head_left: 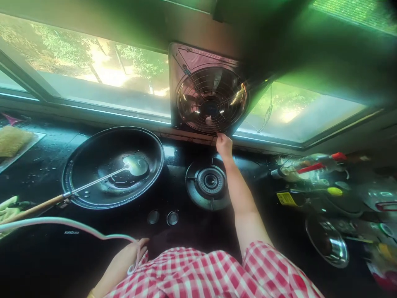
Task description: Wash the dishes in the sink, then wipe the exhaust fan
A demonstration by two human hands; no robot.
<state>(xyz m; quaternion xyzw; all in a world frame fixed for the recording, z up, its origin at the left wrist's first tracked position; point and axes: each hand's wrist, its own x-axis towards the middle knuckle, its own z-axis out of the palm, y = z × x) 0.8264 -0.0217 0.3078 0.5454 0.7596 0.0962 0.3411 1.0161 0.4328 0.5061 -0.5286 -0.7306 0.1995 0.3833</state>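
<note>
My right hand (223,145) reaches forward past the gas burner (211,180) to the lower edge of the exhaust fan (212,99) in the window. Its fingers are closed at the fan's bottom rim; what they pinch, if anything, is hidden. My left hand (136,250) is low by the counter's front edge, against the checked shirt. A pale cable (93,232) passes over it, and its fingers are mostly hidden. To the left stands a black wok (108,136) with a little liquid, and a wooden-handled wok spatula (136,164) lies in it.
Two stove knobs (172,217) are in front of the burner. At right are bottles with red caps (338,156), a shiny metal lid (336,248) and other blurred kitchenware. A brown block-like item (15,140) lies on a board at far left, with green vegetables (9,209) nearer.
</note>
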